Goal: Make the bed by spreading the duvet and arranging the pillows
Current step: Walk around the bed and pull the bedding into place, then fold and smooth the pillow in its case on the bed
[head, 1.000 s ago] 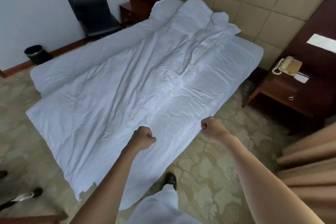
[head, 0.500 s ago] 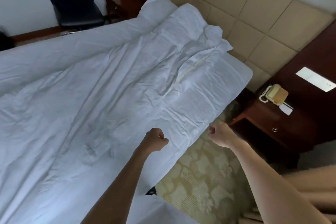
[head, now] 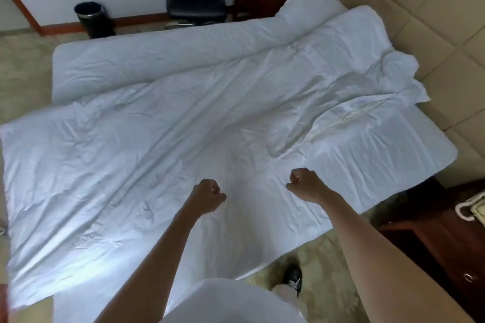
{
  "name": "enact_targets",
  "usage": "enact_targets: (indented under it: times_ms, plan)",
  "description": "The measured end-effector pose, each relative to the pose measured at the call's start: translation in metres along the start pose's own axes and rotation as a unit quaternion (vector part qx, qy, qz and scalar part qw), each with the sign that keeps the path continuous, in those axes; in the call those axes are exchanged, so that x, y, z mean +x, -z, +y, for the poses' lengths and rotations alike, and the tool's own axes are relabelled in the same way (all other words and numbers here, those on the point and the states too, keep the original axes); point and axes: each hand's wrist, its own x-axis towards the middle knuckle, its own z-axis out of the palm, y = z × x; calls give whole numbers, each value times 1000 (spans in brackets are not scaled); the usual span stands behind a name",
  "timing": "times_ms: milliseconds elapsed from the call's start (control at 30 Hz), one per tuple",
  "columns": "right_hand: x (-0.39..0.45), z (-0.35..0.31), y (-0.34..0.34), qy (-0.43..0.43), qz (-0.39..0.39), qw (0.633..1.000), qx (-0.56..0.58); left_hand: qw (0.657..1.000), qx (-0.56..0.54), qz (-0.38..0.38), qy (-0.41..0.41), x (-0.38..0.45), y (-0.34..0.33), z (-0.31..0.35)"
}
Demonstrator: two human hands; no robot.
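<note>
White duvet (head: 183,144) is lying wrinkled across the bed (head: 409,162), near edge hanging over toward me, bunched at the headboard (head: 433,21) end. Pillow (head: 312,5) is sitting at the far head corner. My left hand (head: 207,195) and right hand (head: 305,185) are both clenching over the duvet; grip on fabric, cannot tell.

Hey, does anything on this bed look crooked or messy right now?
Yes. The duvet lies askew, its near edge running diagonally across the bed. Its top corner is bunched against the headboard, leaving bare sheet there. Wrinkles cover it.
</note>
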Motion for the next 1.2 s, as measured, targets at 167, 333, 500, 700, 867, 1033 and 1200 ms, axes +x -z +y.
enact_targets:
  times_ms: [167, 333, 500, 700, 867, 1033, 1200]
  plan:
    - [64, -10, -6, 64, -53, 996, -19, 997, -10, 26, 73, 22, 3, -4]
    - [138, 0, -8, 148, -75, 980, -110, 993, -38, 92, 69, 79, -14, 29]
    - [215, 30, -3, 231, -122, 931, -255, 996, 30, 39, 73, 136, -72, 61]
    - [332, 81, 0, 287, -108, 880, -362, 984, 128, -14, 123, 229, -124, 66]
    - [396, 118, -26, 322, -102, 866, -369, 973, 165, -62, 147, 280, -167, 40]
    - [436, 132, -51, 351, -73, 894, -267, 972, 191, 6, 140, 320, -190, 3]
    - [459, 125, -64, 358, -12, 902, -241, 964, 182, 129, 146, 337, -204, -8]
